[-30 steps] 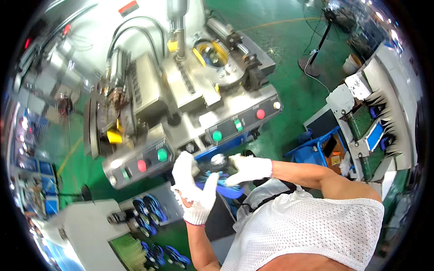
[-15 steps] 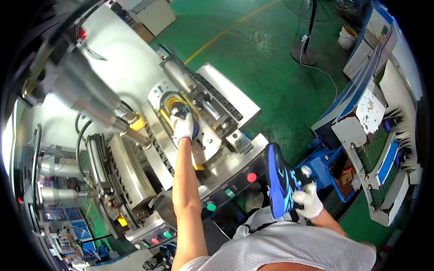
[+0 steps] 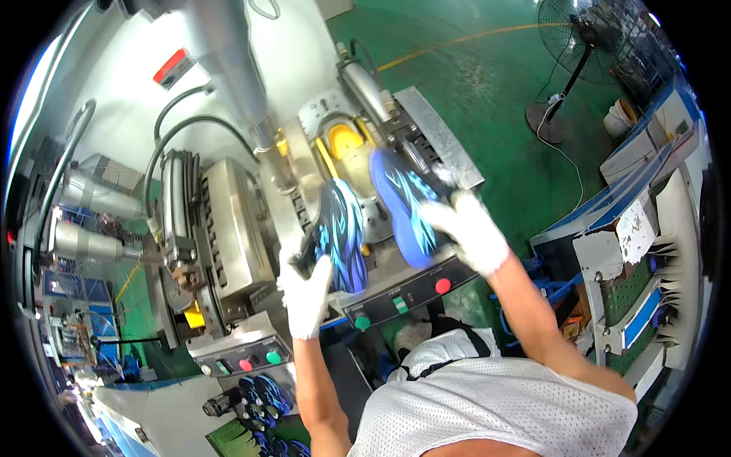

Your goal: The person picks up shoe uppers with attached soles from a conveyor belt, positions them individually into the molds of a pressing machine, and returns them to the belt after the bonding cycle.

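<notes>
My white-gloved left hand [image 3: 306, 293] grips a black-and-blue sports shoe [image 3: 344, 240] by its side, above the front of the metal press bed. Opposite it, my gloved right hand [image 3: 470, 232] holds another sports shoe [image 3: 401, 209], its blue sole partly turned up. The two shoes sit side by side in the air with a narrow gap between them. Just beyond them lies the press station's mould [image 3: 345, 143], with a yellow pad and no shoe in it. Motion blurs the right hand and its shoe somewhat.
A metal piston [image 3: 266, 137] comes down left of the mould. A second press station [image 3: 232, 225] stands further left. Button panels [image 3: 400, 301] line the front edge. Several shoes [image 3: 263, 400] lie at lower left. A rack with bristles [image 3: 632, 297] and a standing fan [image 3: 567, 84] are right.
My left hand has lifted a shoe out of the mould and drawn it toward me. The right hand has brought its shoe up and left over the press. The view has shifted.
</notes>
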